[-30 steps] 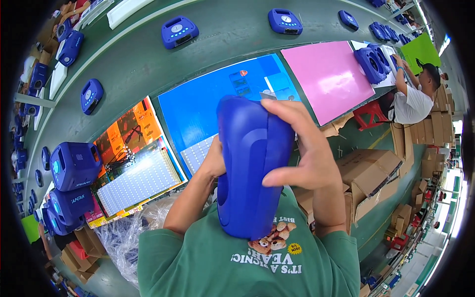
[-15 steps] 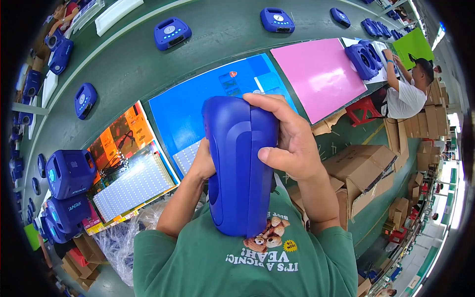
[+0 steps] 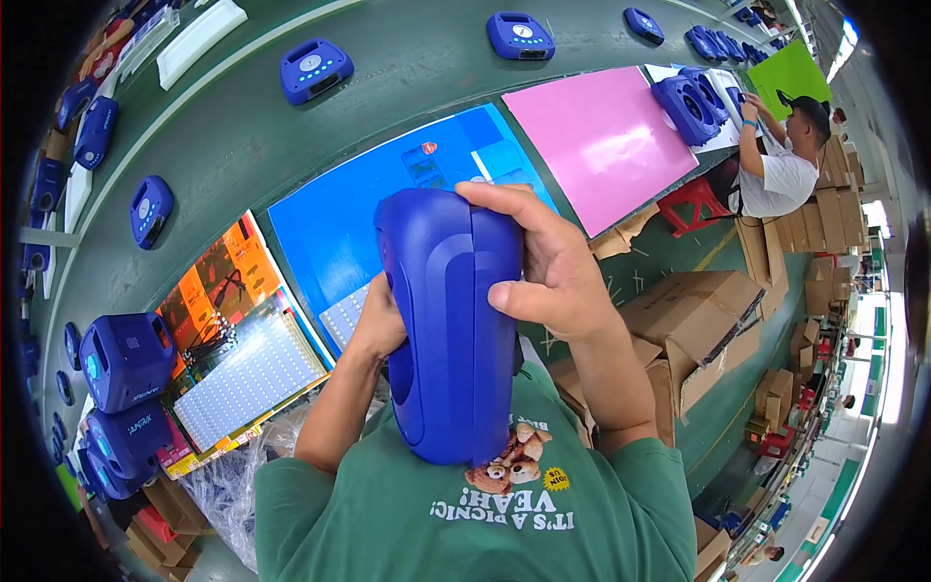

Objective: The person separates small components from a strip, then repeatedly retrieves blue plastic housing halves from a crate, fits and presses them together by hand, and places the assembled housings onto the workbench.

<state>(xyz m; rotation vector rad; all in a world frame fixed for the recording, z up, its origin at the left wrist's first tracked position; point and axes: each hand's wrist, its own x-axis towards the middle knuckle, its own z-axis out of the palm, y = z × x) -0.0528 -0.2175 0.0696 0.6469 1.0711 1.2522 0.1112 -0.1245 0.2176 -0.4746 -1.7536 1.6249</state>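
A blue plastic portable speaker (image 3: 448,330) stands on end close against my chest, its narrow side with a lengthwise seam facing up. My right hand (image 3: 543,262) grips its right half, with the index finger over the far end and the thumb pressed near the seam. From the left, my left hand (image 3: 380,320) supports it, its fingers hidden behind the casing. Beyond the speaker lies a blue sheet (image 3: 339,218) on the bench.
To the left, two blue speakers (image 3: 126,359) are stacked beside an orange printed sheet (image 3: 199,291) bearing cables and a dotted white sheet. Speaker panels (image 3: 316,70) sit along the green conveyor. A pink sheet (image 3: 592,136), cardboard boxes (image 3: 689,310) and a co-worker (image 3: 781,179) are at right.
The surroundings have shifted slightly left in the picture as my view turned. Both hands keep the same hold on the speaker.
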